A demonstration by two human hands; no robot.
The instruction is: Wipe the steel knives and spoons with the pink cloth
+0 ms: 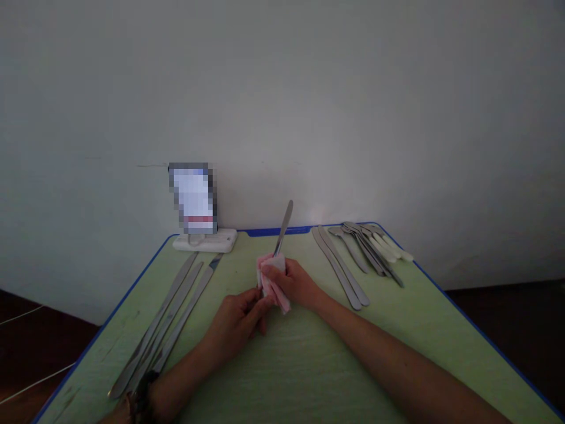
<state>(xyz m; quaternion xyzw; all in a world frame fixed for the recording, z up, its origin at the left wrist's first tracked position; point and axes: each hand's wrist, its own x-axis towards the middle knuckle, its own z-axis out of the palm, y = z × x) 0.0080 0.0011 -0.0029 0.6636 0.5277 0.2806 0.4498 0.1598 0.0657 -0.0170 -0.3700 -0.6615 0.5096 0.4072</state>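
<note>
A silver table knife [285, 227] points up and away from me, its far part bare. Folded round its lower part is a pink and white cloth [279, 299]. My right hand [296, 281] is closed on the cloth, thumb on top, pressing it about the knife. My left hand [241, 318] is closed at the near end of the knife, its fingertips against the cloth's lower edge. The knife's near end is hidden by fingers and cloth. Several table knives [176, 315] lie side by side to the left, partly behind my left wrist.
On the green table [282, 377], two knives [339, 268] lie at right, beside a pile of spoons and other metal cutlery [366, 247] and white-handled cutlery [388, 247]. A phone [194, 197] leans upright on a white stand [205, 241], back left. A wall [282, 118] rises behind.
</note>
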